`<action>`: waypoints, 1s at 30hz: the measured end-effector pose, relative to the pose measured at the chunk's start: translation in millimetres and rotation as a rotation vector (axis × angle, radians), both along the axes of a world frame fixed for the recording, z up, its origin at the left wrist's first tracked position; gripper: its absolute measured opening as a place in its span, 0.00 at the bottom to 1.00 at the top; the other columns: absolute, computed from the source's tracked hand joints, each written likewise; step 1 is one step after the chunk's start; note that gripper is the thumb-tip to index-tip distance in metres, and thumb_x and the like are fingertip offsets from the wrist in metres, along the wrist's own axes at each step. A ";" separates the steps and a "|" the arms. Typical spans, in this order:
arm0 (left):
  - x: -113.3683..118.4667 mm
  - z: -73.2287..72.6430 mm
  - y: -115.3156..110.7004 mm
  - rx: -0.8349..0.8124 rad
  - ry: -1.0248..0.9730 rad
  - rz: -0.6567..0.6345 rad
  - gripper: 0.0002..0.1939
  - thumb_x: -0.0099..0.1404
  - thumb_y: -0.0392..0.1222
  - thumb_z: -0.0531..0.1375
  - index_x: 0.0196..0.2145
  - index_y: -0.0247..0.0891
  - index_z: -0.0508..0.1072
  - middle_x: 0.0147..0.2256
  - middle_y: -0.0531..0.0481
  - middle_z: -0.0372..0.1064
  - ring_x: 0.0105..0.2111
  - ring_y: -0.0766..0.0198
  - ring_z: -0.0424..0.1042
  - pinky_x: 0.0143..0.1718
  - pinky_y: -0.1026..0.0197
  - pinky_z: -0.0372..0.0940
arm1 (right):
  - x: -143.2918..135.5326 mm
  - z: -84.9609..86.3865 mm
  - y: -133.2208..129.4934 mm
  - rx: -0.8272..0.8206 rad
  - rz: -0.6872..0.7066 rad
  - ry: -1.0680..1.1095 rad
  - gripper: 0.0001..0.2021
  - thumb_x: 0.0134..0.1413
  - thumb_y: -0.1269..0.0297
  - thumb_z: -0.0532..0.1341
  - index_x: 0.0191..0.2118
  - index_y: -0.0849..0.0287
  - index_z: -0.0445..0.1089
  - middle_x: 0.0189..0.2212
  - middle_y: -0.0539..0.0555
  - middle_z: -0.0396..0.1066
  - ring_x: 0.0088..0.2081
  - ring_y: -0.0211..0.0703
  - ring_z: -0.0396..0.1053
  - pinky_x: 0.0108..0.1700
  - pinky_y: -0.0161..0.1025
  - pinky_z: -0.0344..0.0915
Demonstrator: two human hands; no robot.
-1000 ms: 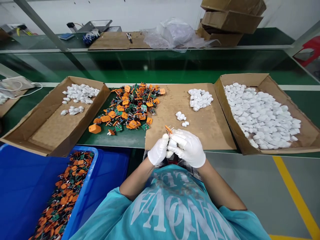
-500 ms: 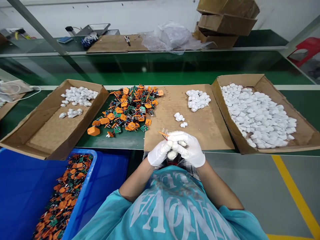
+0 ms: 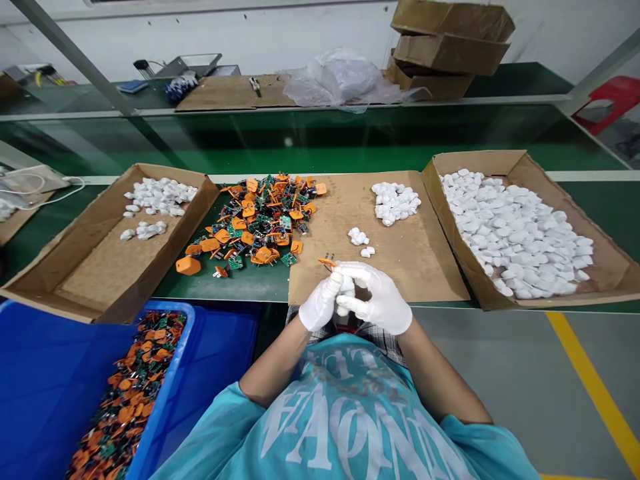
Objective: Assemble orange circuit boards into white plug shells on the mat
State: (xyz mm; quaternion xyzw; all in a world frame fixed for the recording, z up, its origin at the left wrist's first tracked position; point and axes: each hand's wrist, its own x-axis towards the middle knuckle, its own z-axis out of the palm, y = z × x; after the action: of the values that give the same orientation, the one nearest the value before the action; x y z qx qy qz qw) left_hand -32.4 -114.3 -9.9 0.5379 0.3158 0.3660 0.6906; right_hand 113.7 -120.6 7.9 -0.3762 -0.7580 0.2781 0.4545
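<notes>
Both my hands wear white gloves and meet close to my body, at the near edge of the cardboard sheet [image 3: 400, 280]. An orange plug piece with metal prongs [image 3: 327, 263] sticks out beyond the fingertips of my left hand [image 3: 319, 305], which is closed on it. My right hand [image 3: 381, 301] is closed against it from the other side, thumb and fingers pinched at a small white piece [image 3: 347, 288]. Gloves hide most of both parts. Beyond the fingers lie small white pieces [image 3: 358, 236] and a larger white cluster [image 3: 395, 203].
A pile of orange plug pieces with green circuit boards [image 3: 250, 223] lies left of the sheet. Shallow cardboard trays with white pieces stand at left [image 3: 95, 283] and right [image 3: 613, 270]. Below left is a blue bin [image 3: 173, 373] of orange parts.
My right hand's fingers have opened out slightly, with a wider gap between thumb and index finger. The orange plug piece has turned a little, its prongs now pointing away.
</notes>
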 end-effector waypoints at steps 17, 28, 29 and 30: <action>15.1 -13.7 1.5 -0.077 -0.094 0.072 0.37 0.48 0.79 0.51 0.12 0.38 0.63 0.09 0.55 0.48 0.13 0.70 0.52 0.18 0.62 0.50 | -7.8 -6.0 0.1 -0.336 -0.051 0.332 0.10 0.53 0.55 0.64 0.36 0.55 0.73 0.36 0.53 0.78 0.36 0.43 0.77 0.38 0.37 0.73; -0.8 -11.4 1.8 -0.003 0.007 0.059 0.37 0.61 0.72 0.42 0.14 0.38 0.61 0.14 0.51 0.57 0.18 0.68 0.57 0.25 0.60 0.54 | 2.9 -2.5 5.8 0.093 -0.096 0.004 0.15 0.66 0.58 0.51 0.47 0.51 0.74 0.48 0.53 0.75 0.52 0.45 0.72 0.56 0.44 0.69; -1.3 -8.9 2.3 -0.003 0.003 0.090 0.35 0.60 0.72 0.44 0.15 0.38 0.61 0.15 0.52 0.57 0.18 0.68 0.57 0.25 0.61 0.54 | 3.3 -2.0 4.5 0.110 -0.130 0.006 0.16 0.66 0.58 0.50 0.49 0.51 0.73 0.50 0.54 0.73 0.53 0.44 0.71 0.56 0.44 0.68; -1.5 -6.6 2.8 -0.009 -0.011 0.118 0.34 0.60 0.72 0.47 0.17 0.37 0.63 0.15 0.52 0.58 0.19 0.68 0.57 0.25 0.61 0.54 | 3.4 -2.2 3.0 0.124 -0.168 0.017 0.16 0.66 0.59 0.50 0.51 0.51 0.71 0.52 0.54 0.72 0.53 0.44 0.70 0.57 0.44 0.68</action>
State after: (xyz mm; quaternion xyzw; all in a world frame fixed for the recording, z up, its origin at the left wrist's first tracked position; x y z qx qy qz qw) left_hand -33.8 -111.5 -16.5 0.5133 0.3449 0.4073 0.6720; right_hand 117.1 -117.6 5.7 -0.4074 -0.7356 0.1947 0.5050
